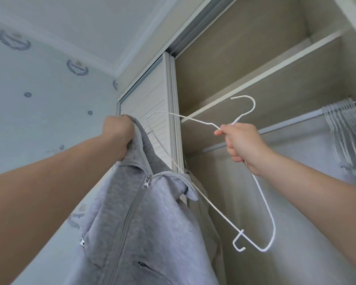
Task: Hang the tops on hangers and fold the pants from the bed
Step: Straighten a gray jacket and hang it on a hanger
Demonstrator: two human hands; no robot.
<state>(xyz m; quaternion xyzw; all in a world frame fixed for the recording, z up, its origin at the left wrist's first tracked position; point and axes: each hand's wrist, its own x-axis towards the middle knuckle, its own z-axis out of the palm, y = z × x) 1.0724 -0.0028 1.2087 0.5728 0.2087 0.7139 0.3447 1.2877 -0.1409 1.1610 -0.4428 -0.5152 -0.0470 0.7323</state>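
Fingers (232, 155) of the right hand (243, 145) are clamped on the neck of a white wire hanger (237, 119), with the forefinger and thumb pinched on the wire just below the hook. The hanger is held tilted, hook uppermost and one shoulder end hanging low at the right. The left hand (118, 136) is closed on the upper edge of a grey top (148, 233); its fingertips are hidden by the bunched fabric. The top is held up in the air, hanging down from that fist, and its zip (146, 181) is seen closed up to the collar. The hanger's other shoulder end is seen just beside the left hand, and its long bar passes behind the collar; whether it is inside the neck cannot be told. Behind the top a slatted sliding door (152, 103) is seen. Further back, in the open wardrobe, a rail (292, 123) carries a bunch of spare hangers (345, 136) at its right end, under a shelf (265, 73). Patterned wall (39, 89) is seen at the left.
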